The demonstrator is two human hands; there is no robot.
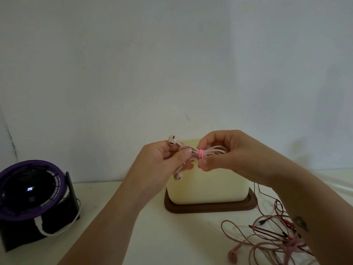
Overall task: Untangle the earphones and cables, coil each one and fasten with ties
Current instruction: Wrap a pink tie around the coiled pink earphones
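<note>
We hold the coiled pale pink earphones [214,150] up before the cream box [206,188], a bright pink tie [200,154] wound round their middle. Our left hand [162,159] pinches the earbud end and our right hand [227,152] pinches the coil at the tie, fingers curled. A tangle of pink and red cables [267,236] lies on the table [172,236] at right, a purple fan [32,190] at far left
</note>
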